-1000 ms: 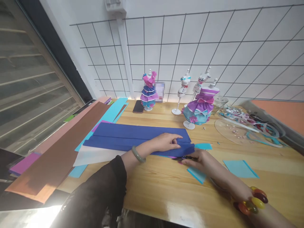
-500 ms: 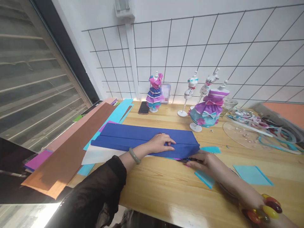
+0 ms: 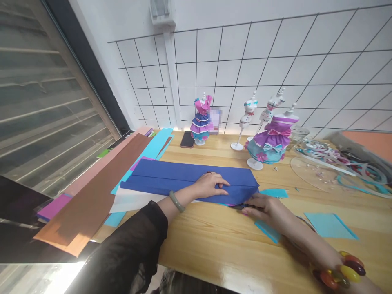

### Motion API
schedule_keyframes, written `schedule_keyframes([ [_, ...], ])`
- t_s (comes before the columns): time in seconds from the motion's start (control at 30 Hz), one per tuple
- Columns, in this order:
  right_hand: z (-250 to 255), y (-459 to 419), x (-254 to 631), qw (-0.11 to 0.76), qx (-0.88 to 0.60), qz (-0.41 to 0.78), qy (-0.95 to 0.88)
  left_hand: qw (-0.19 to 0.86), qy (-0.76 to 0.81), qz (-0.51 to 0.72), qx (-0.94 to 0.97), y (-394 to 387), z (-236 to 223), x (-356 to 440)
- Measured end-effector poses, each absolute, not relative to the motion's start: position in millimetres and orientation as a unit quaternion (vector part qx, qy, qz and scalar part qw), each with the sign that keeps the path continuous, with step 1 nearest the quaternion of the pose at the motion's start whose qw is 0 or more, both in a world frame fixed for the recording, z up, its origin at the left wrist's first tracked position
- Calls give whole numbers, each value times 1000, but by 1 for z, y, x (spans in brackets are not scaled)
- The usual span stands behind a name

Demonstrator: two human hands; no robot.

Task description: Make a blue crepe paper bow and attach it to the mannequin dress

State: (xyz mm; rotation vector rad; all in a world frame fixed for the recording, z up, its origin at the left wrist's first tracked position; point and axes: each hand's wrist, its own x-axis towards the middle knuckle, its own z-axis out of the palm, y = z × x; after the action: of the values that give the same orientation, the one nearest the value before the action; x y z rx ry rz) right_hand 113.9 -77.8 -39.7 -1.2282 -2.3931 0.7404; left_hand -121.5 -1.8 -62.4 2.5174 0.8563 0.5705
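Wall grid (image 3: pixel 214 73) at the back, behind everything. Table (image 3: pixel 211 241), pale wood, below it.

Brown sheet (image 3: pixel 88 196): slanted at left over pink stock, near end overhanging the table's edge. Looks set aside so the middle can serve as work space.

Blue sheet (image 3: pixel 174 168): lies crosswise in mid-table, within reach of both hands, a long crease along it. White sheet (image 3: pixel 131 201) pokes out from under its left end.

Forms (image 3: pixel 272 136), four, standing towards the wall, two in layered dresses; position presumably keeps them clear of the elbows.

Left hand (image 3: pixel 211 185): palm down on the blue, fingers loosely bent, thumb apart from forefinger, no grip seen. I judge it is a weight, stopping the sheet from sliding.

Right hand (image 3: pixel 262 207): closed round dark scissors at the blue's lower right corner, fingers low to the wood. Handles mostly hidden; blade opening cannot be told. The low hold probably keeps the blades level with the edge.

Cyan pieces (image 3: pixel 330 226): three, scattered around the right hand, one partly behind the wrist.

Phone (image 3: pixel 187 139): flat, beside the leftmost form, out of the way.

Scissors (image 3: pixel 238 207): slim, pointing left, along the blue's near edge.
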Motion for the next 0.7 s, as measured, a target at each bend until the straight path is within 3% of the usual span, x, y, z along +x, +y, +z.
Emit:
schedule_keyframes([
  [0.7, -43, -80, 103, 156, -447, 226, -852, 216, 319, 194, 902, -3, -60, -120],
])
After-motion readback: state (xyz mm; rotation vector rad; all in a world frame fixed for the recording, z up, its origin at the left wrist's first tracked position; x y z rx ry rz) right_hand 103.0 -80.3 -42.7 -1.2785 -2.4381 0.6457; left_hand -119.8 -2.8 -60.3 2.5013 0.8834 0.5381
